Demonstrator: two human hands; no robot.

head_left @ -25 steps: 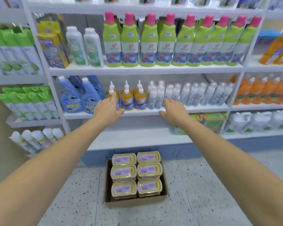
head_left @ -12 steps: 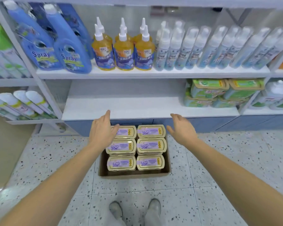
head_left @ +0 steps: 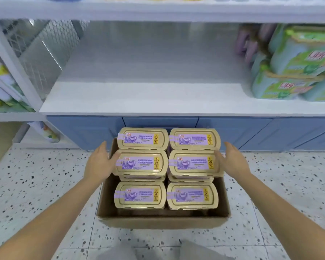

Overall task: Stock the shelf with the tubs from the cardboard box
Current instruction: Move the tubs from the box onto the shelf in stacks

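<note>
A cardboard box [head_left: 158,223] stands on the floor in front of the low white shelf [head_left: 139,98]. It holds several cream tubs with purple labels, in three rows of two, with more tubs underneath. My left hand [head_left: 99,163] presses against the outer end of the middle left tub [head_left: 141,163]. My right hand [head_left: 232,160] presses against the outer end of the middle right tub [head_left: 193,163]. This pair sits slightly higher than the back tubs [head_left: 142,138] and the front tubs [head_left: 140,195].
Green-labelled tubs [head_left: 289,72] are stacked at the right end of the low shelf. A white upright [head_left: 13,72] and wire mesh bound its left side. Another shelf board [head_left: 158,10] runs overhead. A blue plinth [head_left: 233,132] lies below, and speckled floor surrounds the box.
My view has dropped and moved closer to the box. Both hands came down from the shelf height to the box and closed in on the ends of the middle pair of tubs.
</note>
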